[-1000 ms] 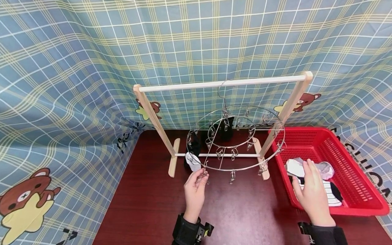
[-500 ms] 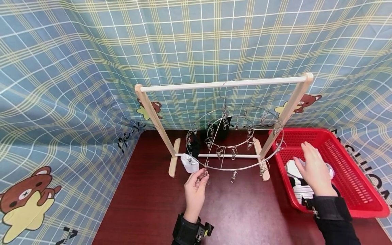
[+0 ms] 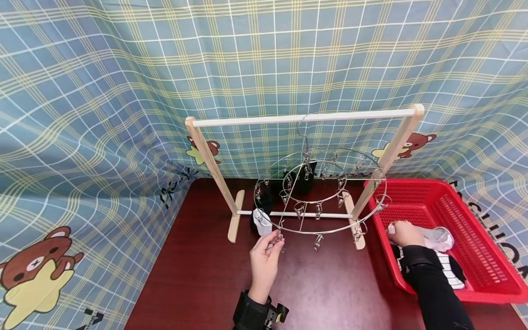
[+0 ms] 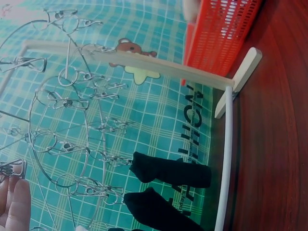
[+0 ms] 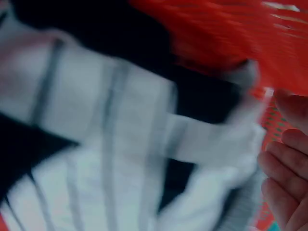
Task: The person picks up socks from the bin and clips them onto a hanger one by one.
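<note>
In the head view my left hand (image 3: 264, 263) pinches a metal clip (image 3: 279, 235) on the front-left rim of a round wire drying hanger (image 3: 326, 231). That clip (image 4: 13, 168) shows at the left edge of the left wrist view, between fingertip and thumb. My right hand (image 3: 406, 233) is down in the red basket (image 3: 495, 256), on a white sock (image 3: 391, 228). In the right wrist view the thumb and bent fingers (image 5: 284, 163) stand apart beside blurred white and black cloth. A white sock (image 3: 262, 225) and black socks (image 4: 171, 171) hang from the hanger.
A wooden rack with a white top bar (image 3: 264, 120) carries the hanger over the dark red table (image 3: 198, 275). A grey-pink sock (image 3: 439, 238) and a striped sock (image 3: 448, 270) lie in the basket. Plaid cloth (image 3: 123, 114) surrounds the table.
My right hand, spread above the basket before, has gone down onto the white sock with fingers bent. My left hand keeps its pinch on the clip. The hanging white sock has swung slightly.
</note>
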A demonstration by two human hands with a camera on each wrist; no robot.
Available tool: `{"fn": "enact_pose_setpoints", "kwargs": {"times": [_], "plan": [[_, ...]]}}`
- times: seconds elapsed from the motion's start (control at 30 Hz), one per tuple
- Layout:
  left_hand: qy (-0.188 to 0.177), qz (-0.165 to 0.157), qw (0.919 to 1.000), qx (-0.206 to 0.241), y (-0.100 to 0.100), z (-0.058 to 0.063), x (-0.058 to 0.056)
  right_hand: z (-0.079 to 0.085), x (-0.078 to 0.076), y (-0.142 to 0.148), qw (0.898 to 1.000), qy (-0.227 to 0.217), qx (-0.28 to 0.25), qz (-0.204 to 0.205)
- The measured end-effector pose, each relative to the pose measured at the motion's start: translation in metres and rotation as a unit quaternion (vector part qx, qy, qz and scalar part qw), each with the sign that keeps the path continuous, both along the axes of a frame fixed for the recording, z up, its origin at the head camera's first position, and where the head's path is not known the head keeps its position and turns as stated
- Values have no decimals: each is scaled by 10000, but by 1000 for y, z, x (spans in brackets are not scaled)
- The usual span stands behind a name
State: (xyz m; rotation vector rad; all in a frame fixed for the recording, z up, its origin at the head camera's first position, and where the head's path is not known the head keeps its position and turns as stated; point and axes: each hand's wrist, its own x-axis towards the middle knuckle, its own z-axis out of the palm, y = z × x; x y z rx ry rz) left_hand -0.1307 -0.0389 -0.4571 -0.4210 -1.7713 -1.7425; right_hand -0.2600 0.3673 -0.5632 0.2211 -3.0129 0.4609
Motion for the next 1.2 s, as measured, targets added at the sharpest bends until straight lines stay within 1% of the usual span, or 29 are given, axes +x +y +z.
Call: {"fn": "enact_pose_setpoints", "kwargs": {"times": [0.1,0.2,0.37,0.47,0.57,0.7,0.83,0.97,1.1,1.2], "plan": [[-13,-2,10000,-28,0,-1,-1,-14,2,2,9996,-140,-129,-217],[15,55,10000,-58,1,-1,-2,-20,1,1,9990,-160,-254,-339],[14,44,10000,-81,1,-1,-2,-24,-3,5,9990,-12,-265,-365],[-60,51,9999,-102,1,1,-2,-26,-4,8,9990,-40,-248,-368],[-178,143,9996,-137,1,3,-1,-28,-5,10,9992,-87,-205,-322],[-346,195,9990,-189,1,4,-2,-31,-3,11,9988,-293,-225,-325],[-499,197,9984,-195,0,6,-1,-22,3,10,9980,-509,-267,-277],[-663,187,9975,-137,-1,8,0,-8,11,10,9974,-587,-325,-272],[-817,62,9966,-122,-5,12,2,6,15,12,9987,-114,-421,-253],[-781,-70,9968,-157,-8,14,2,24,20,14,9974,529,-372,-307]]}}
